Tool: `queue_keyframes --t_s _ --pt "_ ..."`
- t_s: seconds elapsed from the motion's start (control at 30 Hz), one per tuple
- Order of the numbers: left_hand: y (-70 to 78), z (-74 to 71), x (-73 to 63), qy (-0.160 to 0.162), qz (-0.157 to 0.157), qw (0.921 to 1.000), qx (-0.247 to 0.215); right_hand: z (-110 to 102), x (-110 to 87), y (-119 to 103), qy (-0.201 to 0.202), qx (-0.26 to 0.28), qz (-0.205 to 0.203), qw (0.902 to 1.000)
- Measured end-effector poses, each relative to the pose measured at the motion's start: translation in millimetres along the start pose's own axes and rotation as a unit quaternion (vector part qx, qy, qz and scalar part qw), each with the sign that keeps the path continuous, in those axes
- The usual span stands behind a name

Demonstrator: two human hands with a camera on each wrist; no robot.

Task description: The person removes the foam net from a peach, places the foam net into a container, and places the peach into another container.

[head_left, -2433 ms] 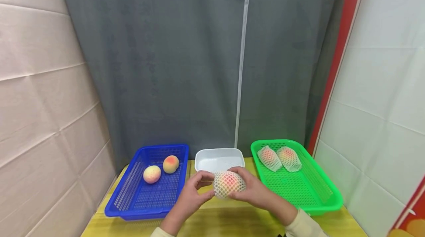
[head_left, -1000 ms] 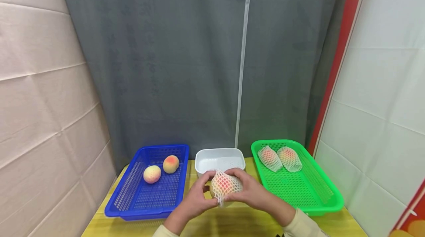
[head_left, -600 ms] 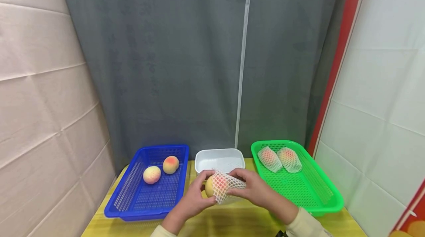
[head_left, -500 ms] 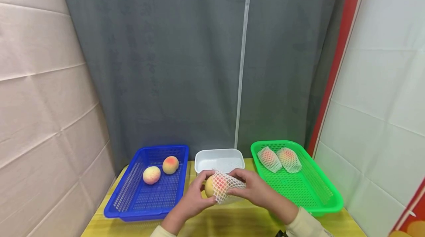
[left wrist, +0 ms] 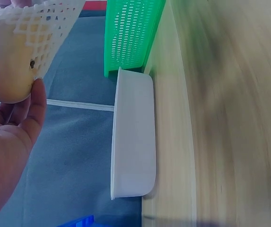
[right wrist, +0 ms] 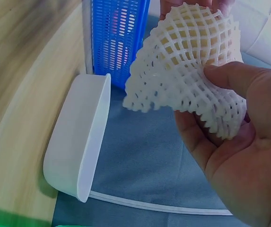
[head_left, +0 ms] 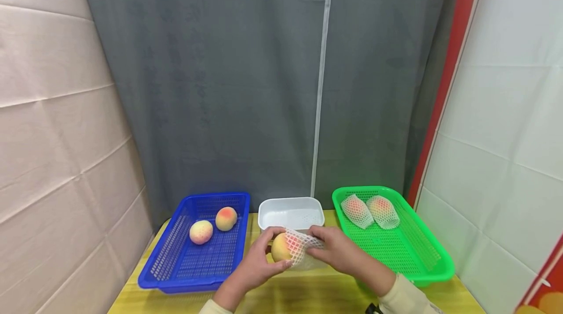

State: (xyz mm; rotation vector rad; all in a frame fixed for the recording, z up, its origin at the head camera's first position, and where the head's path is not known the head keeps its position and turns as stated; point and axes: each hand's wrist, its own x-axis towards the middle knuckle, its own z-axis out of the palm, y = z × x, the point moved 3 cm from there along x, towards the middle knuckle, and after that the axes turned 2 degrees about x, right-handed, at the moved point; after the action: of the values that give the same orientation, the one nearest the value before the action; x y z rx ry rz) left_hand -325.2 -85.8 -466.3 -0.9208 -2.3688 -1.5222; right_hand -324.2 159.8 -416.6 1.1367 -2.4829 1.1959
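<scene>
Over the table's middle, my left hand (head_left: pixel 257 265) holds a yellow peach (head_left: pixel 280 247) with a red blush, its fingers curled about the fruit. A white foam fruit net (head_left: pixel 300 244) covers the peach's right part, while the left end is bare. My right hand (head_left: pixel 342 251) pinches the net's right end between thumb and fingers. In the right wrist view the net (right wrist: pixel 192 42) flares into a loose, gathered edge under the thumb. A small dark spot shows on the peach (left wrist: pixel 5 61) near the net's rim in the left wrist view.
A blue basket (head_left: pixel 193 280) with two bare peaches (head_left: pixel 201 232) stands on the left. On the right, a green basket (head_left: pixel 433 255) contains two netted peaches (head_left: pixel 382 210). A white tub (head_left: pixel 290 201) sits behind my hands on the wooden table (head_left: pixel 281 299), before a grey curtain (head_left: pixel 220 84).
The net, which covered nearly the whole peach at first, has slid rightward, baring the peach's left end. My right hand has shifted slightly right with the net. The baskets stay put.
</scene>
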Motion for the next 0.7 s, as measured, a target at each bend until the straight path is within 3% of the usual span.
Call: queue_keyframes --t_s 0.37,0.7 --pt "2.0 -1.7 -0.2 0.009 0.021 0.9997 0.010 1.9 2.8 1.5 -0.015 -0.022 -0.008 0.9996" --pt "-0.1 -0.9 0.0 -0.005 -0.016 0.9998 0.011 1.7 6.1 1.6 -0.030 -0.074 -0.014 0.9967"
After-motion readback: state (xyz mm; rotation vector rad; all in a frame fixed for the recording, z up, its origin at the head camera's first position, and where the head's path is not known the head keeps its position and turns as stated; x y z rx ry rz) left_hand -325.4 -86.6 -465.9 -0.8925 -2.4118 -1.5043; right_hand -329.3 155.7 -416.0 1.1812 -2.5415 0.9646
